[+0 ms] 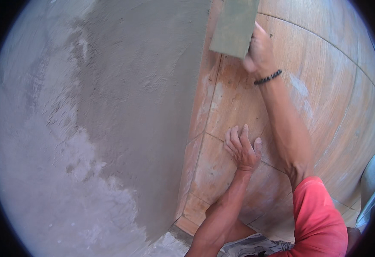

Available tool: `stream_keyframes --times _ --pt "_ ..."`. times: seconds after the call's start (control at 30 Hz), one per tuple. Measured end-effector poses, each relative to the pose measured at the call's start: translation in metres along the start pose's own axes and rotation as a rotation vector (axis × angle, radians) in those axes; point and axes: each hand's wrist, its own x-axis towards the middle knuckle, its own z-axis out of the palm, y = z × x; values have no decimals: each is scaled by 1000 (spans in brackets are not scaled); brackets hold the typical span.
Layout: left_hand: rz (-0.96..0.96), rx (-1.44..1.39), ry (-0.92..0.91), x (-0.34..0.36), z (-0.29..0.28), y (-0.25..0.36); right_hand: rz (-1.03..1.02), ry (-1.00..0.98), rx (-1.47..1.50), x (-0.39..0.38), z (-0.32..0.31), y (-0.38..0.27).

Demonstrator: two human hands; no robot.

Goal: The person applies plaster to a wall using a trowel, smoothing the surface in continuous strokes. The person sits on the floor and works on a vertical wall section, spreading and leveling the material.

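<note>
My right hand [262, 53], a dark beaded bracelet at its wrist, is closed on a plastering trowel [234, 30] at the top of the view. The trowel's flat, rectangular grey-green blade covers part of the skirting strip; its handle is hidden, and the hand is slightly blurred. Nearer to me, my left hand [241, 150] rests on the wood-look floor tiles [239, 98] with its fingers spread and nothing in it. To the left spreads the wall's smooth dark grey plaster [140, 107], ending in a ragged edge.
Rougher, paler grey wall [46, 180] surrounds the plaster at the left. A narrow tile skirting [198, 111] runs along the foot of the wall. Whitish smears [299, 85] mark the floor tiles. At the right edge stands a pale, rounded object [374, 171], partly cut off.
</note>
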Motion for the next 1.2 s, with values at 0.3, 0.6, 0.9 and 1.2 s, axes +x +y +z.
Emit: stream_keyframes --times 0.3,0.6,0.9,1.2 --pt "-21 19 -12 -2 -2 -4 50 -184 -9 22 -9 16" --pt "-5 24 11 -1 3 -2 -65 -10 -402 -18 40 13" --pt "-18 17 -120 6 -28 9 -509 -236 -905 -144 129 30" --pt "1 -16 -7 1 1 2 -224 -131 -690 -11 23 -6"
